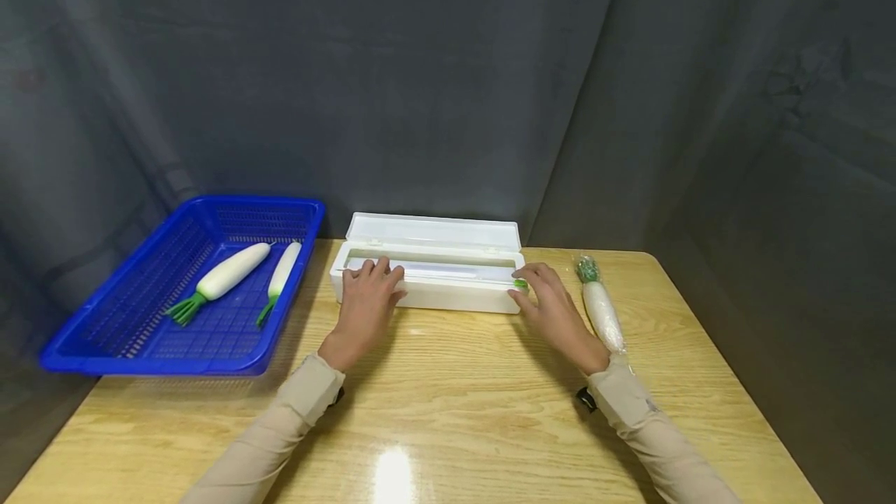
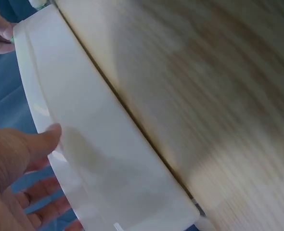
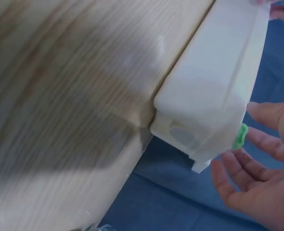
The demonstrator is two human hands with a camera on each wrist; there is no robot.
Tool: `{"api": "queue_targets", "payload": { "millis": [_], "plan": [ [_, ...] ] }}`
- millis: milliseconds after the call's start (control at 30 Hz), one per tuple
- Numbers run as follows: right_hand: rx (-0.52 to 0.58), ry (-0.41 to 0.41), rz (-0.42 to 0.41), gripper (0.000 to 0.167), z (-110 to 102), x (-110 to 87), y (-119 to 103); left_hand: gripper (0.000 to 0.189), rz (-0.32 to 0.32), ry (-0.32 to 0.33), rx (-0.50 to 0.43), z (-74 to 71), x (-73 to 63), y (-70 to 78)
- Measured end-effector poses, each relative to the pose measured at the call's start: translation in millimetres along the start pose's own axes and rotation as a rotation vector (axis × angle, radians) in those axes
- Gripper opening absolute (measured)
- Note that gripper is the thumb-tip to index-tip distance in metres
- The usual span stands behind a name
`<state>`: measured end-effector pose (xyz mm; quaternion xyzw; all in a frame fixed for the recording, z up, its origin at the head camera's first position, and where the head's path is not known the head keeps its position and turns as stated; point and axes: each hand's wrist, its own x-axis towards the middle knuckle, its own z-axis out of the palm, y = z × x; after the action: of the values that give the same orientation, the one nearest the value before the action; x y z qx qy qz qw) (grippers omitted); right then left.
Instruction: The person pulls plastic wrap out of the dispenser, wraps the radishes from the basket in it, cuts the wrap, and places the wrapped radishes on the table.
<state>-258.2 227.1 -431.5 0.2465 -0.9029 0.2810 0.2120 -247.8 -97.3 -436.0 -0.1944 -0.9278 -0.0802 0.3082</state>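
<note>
white box [image 1: 455,298] with its lid [image 1: 434,230] tipped back stands in front of you at the far middle of the desk [image 1: 448,411], its long side facing you. to your left is a blue basket [image 1: 161,366], partly over the desk's left side. inside it lie two white radishes with green tops: a bigger radish [image 1: 234,271], set at a slant, and a smaller radish [image 1: 283,269] near the basket's right wall. next comes your left hand [image 1: 367,298], at the left part of the box; its fingers are spread and bent a little over the upper front edge, and in the left wrist view your thumb rests on the front face. along the box's open top you can see a pale strip [image 1: 448,269] running lengthwise. your right hand [image 1: 553,309] is at the box's right end, fingers spread, thumb and forefinger apart beside a small green tab [image 1: 520,284]; you touch the box corner with your thumb, but you cannot tell whether the forefinger presses the tab. farther right, near that hand, a wrapped radish [image 1: 603,315] in clear film lies on the desk, green top pointing away from you. a dark curtain [image 1: 350,84] hangs behind everything.
</note>
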Motion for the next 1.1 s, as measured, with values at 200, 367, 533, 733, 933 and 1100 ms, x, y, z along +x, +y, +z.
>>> {"api": "queue_targets", "payload": {
  "millis": [200,367,533,733,933,1100],
  "plan": [
    [-0.015,0.044,-0.113,0.022,7.9,4.4,-1.4,0.008,0.063,0.06,-0.127,-1.1,2.1,-12.2],
    [0.03,0.017,-0.141,0.022,10.0,10.4,-3.1,0.004,0.086,0.061,-0.205,0.4,4.7,-23.6],
    [0.095,-0.047,-0.109,0.024,9.8,15.8,-6.9,0.006,0.096,0.074,-0.28,-0.4,4.9,-29.7],
    [0.117,-0.107,-0.106,0.019,9.7,22.8,-11.7,0.015,0.097,0.063,-0.35,-0.3,5.8,-36.9],
    [0.103,-0.159,-0.088,0.018,7.9,29.3,-13.7,0.035,0.006,-0.025,-0.374,-1.0,9.6,-47.5],
    [0.106,-0.2,-0.041,0.016,5.9,34.0,-15.7,0.042,-0.002,-0.029,-0.357,-5.6,11.1,-53.8]
  ]
}}
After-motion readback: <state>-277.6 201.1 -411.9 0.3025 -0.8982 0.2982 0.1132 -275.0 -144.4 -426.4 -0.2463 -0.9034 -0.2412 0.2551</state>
